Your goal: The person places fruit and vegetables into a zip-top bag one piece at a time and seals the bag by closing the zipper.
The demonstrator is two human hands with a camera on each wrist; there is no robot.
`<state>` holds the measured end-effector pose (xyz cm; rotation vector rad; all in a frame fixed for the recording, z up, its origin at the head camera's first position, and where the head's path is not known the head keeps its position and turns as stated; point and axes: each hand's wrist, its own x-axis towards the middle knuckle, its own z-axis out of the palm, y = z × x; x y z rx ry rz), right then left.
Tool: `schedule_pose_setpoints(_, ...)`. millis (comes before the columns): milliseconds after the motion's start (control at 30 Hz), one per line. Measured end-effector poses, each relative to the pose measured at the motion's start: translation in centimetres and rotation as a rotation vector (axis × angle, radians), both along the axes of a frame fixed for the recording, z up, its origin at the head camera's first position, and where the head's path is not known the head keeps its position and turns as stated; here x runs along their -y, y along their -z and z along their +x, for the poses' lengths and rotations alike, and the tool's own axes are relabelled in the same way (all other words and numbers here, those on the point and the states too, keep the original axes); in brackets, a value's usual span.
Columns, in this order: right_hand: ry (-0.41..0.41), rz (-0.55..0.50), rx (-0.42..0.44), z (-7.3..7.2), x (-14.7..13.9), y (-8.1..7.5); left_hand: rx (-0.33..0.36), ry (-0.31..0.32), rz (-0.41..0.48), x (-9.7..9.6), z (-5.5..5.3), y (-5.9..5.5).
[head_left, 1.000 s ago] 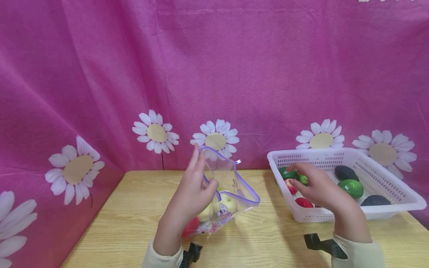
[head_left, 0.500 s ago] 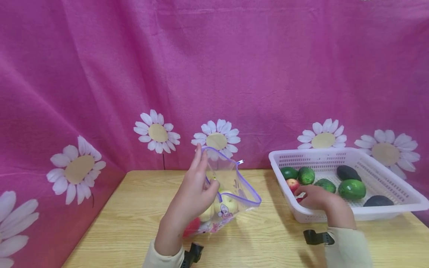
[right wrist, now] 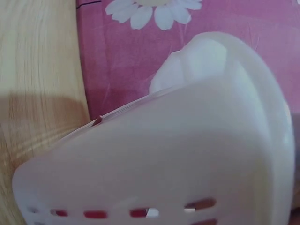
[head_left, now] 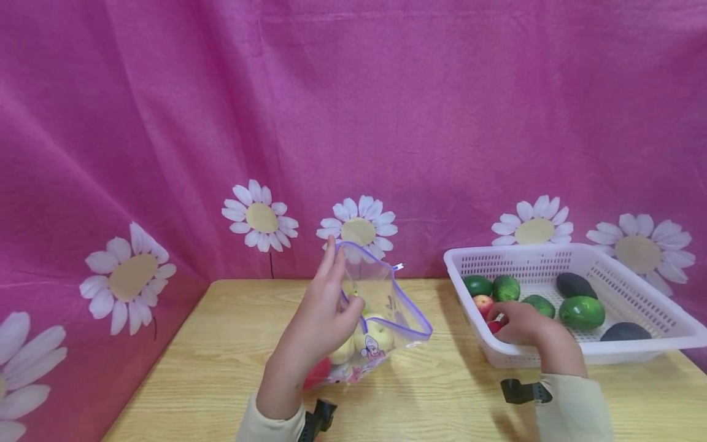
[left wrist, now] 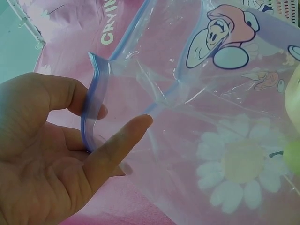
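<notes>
My left hand (head_left: pixel 317 322) holds the rim of a clear zip bag (head_left: pixel 410 310) with a purple edge. In the left wrist view the fingers curl behind the bag's edge, with the thumb (left wrist: pixel 122 140) in front. Pale yellow-green apples (head_left: pixel 381 336) and a red item (head_left: pixel 317 372) show through the bag, whose mouth gapes. Inside the white basket (head_left: pixel 641 345), my right hand (head_left: pixel 525 324) grips a red fruit (head_left: pixel 494 326) near the left front corner, partly hidden by the fingers. The basket wall blocks this hand in the right wrist view.
Beside the red fruit lies a red-yellow apple (head_left: pixel 483 304). Several green fruits (head_left: pixel 582 312) and dark avocado-like ones (head_left: pixel 625 331) share the basket. The wooden table (head_left: pixel 221 368) meets a pink daisy-printed cloth (head_left: pixel 353 123) at the back.
My right hand has gone down from above the basket's left side onto the red fruit, uncovering green fruits. The left hand and bag have stayed nearly still.
</notes>
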<state>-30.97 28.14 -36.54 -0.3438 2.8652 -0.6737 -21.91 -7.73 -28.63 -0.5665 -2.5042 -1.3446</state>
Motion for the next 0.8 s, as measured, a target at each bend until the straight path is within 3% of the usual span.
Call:
schedule_pose_setpoints(333,0.017,0.015,-0.062,0.7,0.8,-1.1,-0.009,0.008,-0.007,0.2,0.0,0.0)
schedule_pose_setpoints(600,0.123,0.022,-0.071,0.5,0.8,-0.9,-0.005,0.006,-0.017,0.3,0.1,-0.1)
schedule_pose_setpoints(800,0.165,0.021,-0.14,0.6,0.3,-1.3,-0.009,0.006,-0.024,0.4,0.1,-0.1)
